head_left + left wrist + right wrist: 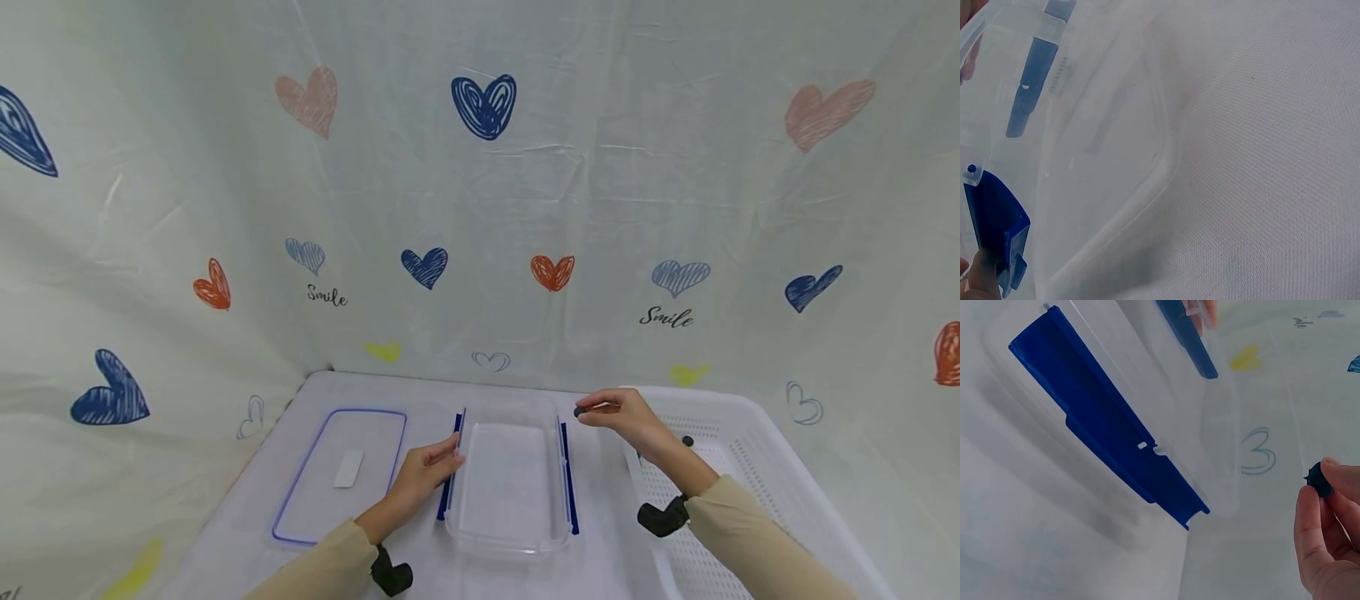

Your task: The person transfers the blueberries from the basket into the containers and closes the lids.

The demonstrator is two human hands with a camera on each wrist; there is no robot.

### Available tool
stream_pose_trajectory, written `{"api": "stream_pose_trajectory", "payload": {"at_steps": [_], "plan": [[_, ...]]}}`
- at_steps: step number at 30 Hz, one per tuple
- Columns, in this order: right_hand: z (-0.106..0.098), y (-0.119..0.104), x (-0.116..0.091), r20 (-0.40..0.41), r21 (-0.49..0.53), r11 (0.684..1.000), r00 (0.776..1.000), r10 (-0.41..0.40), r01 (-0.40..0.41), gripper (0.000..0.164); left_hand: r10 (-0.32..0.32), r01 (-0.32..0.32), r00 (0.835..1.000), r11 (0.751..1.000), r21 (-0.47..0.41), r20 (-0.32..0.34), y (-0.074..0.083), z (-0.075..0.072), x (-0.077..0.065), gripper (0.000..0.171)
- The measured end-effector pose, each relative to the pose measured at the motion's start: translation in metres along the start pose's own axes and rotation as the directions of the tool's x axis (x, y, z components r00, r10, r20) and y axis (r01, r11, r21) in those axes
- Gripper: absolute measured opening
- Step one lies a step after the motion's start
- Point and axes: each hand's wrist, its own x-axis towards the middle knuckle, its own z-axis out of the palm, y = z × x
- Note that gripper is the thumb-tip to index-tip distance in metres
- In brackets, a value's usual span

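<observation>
A clear plastic container [510, 546] with blue side latches stands lidless on the table. My left hand [426, 475] grips its left side, thumb over the rim; in the left wrist view a fingertip [984, 275] lies against the blue latch [997, 215]. Right of the container and above the table, my right hand [618, 412] pinches a small, dark, round blueberry [1319, 480] between thumb and fingertips. Its little crown shows in the right wrist view. Another small dark ball [687, 441] lies in the white basket [757, 408], close by my right forearm.
The clear lid [375, 433] with a blue seal lies flat on the left, bearing a white rectangular label [348, 468]. The perforated basket takes up the table's right side. Behind the table hangs a pale curtain [487, 200] printed with hearts.
</observation>
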Motion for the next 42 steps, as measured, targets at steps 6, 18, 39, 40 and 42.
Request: {"api": "stream_pose_trajectory", "payload": {"at_steps": [6,18,39,40,42], "plan": [[0.017,-0.002,0.005,0.053,0.023,0.999,0.998,-0.031,0.03,0.033,0.002,-0.002,1.0,1.0,-0.011,0.01,-0.002,0.0,0.001,0.056],[0.048,-0.001,0.008,0.123,0.017,1.0,0.992,-0.027,0.025,0.027,-0.005,0.006,1.0,1.0,-0.023,0.015,-0.004,-0.001,0.003,0.055],[0.057,-0.008,0.005,0.138,0.003,0.998,0.989,-0.057,0.057,0.02,-0.016,0.015,1.0,0.998,-0.066,-0.016,-0.034,-0.002,0.015,0.057],[0.055,-0.008,0.006,0.131,0.002,0.999,0.99,-0.052,0.052,0.02,-0.018,0.017,1.0,0.998,-0.065,-0.016,-0.034,-0.002,0.015,0.057],[0.051,-0.004,0.008,0.117,0.007,0.999,0.992,-0.045,0.045,0.021,-0.022,0.021,1.0,0.997,-0.068,-0.015,-0.035,-0.002,0.015,0.057]]}}
